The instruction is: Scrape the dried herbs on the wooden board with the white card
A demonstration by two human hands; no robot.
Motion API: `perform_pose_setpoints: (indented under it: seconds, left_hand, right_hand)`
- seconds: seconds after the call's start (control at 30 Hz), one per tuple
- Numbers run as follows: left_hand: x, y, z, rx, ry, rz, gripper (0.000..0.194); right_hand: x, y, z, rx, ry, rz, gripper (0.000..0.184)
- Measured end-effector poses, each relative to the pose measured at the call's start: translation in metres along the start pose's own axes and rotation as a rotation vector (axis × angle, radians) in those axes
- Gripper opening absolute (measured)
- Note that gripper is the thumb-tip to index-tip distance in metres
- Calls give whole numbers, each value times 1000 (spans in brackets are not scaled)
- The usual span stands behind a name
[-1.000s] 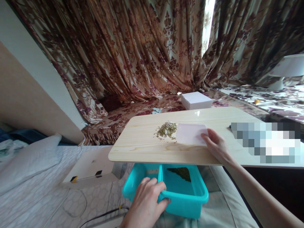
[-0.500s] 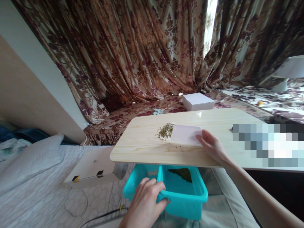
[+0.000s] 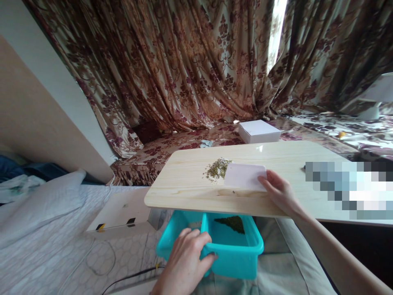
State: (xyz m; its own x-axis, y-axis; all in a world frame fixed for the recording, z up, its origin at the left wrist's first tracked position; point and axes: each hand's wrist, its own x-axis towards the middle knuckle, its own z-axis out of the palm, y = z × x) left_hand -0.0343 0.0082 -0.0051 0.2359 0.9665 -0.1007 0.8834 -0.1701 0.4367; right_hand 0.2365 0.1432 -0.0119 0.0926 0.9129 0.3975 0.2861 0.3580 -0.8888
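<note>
My right hand (image 3: pixel 279 190) pinches the right edge of a thin white plastic scraper card (image 3: pixel 245 176) lying nearly flat on a pale wooden tabletop (image 3: pixel 184 192). The card's left edge touches a loose pile of green beans mixed with white grains (image 3: pixel 217 169). Below the table's front edge, my left hand (image 3: pixel 190 256) grips the near rim of a turquoise plastic bin (image 3: pixel 236 262), thumb outside and fingers over the rim by the divider. Dark green beans (image 3: pixel 231 224) lie in the bin's right compartment. A few pale grains show in the left one, partly hidden by my hand.
A white box (image 3: pixel 259 130) stands behind the table. A blurred-out object (image 3: pixel 350 188) lies on the table's right side. At left, a flat white carton (image 3: pixel 123 211) rests on the quilted bed (image 3: pixel 61 225), with a black cable (image 3: pixel 132 276) near my left hand.
The card slid left against the pile, then slightly back to the right. My left hand keeps its hold on the bin, which has shifted slightly left in view.
</note>
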Motion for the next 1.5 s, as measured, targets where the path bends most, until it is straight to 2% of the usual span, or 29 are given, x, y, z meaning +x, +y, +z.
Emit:
perform_pose_setpoints:
  seconds: [0.07, 0.13, 0.37, 0.6, 0.73, 0.8, 0.93, 1.03, 1.1, 1.37, 1.5]
  left_hand:
    - [0, 1, 0, 0, 10, 9, 8]
    - [-1, 1, 0, -6, 25, 21, 7]
    - [-1, 1, 1, -21, 52, 33, 8]
    - [-1, -1, -1, -31, 50, 39, 9]
    - [0, 0, -2, -24, 49, 42, 8]
    - [0, 3, 0, -17, 45, 45, 8]
    - [2, 12, 4, -4, 37, 95, 11]
    - [5, 18, 7, -4, 18, 126, 12]
    - [6, 20, 8, -1, 5, 126, 12]
    - [6, 18, 11, 13, -11, 110, 8]
    - [6, 19, 11, 7, -15, 104, 8]
  right_hand:
    - [-3, 0, -4, -27, 52, 8, 23]
    - [-7, 0, -6, -33, 51, 20, 24]
    - [-28, -10, -2, 63, -58, 93, 29]
    - [-32, -19, 15, 140, -154, 71, 30]
    - [-34, -22, 12, 126, -213, 109, 31]
    - [-31, -20, 4, 130, -169, 136, 32]
    - [-13, -8, -13, 133, 192, 116, 29]
    - [-2, 1, -19, 40, 354, 132, 23]
    - [1, 6, -19, -1, 359, 118, 22]
    - [5, 22, -9, 25, 198, -4, 34]
    - [5, 23, -9, 36, 180, -29, 34]
